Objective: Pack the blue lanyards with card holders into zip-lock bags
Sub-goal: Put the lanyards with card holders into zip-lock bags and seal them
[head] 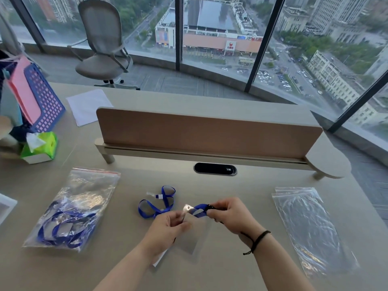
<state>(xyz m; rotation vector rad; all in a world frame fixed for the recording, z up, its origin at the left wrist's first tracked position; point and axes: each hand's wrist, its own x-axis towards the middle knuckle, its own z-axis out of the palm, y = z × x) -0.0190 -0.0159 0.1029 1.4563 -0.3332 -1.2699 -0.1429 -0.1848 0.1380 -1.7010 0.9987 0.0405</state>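
Note:
A blue lanyard [156,203] lies looped on the desk just beyond my hands. My right hand [228,215] pinches its black clip end. My left hand [168,225] grips the top edge of a clear card holder [194,236], which hangs below both hands, close to the clip. To the left lies a large zip-lock bag [73,206] with a red strip, holding several blue lanyards with card holders. On the right, a stack of empty zip-lock bags [308,223] rests flat on the desk.
A wooden divider screen [207,135] crosses the desk behind the work area, with a black cable port [215,169] below it. A green tissue pack [39,147] and a blue mesh file basket [47,99] stand at the far left. A white sheet [88,106] lies behind.

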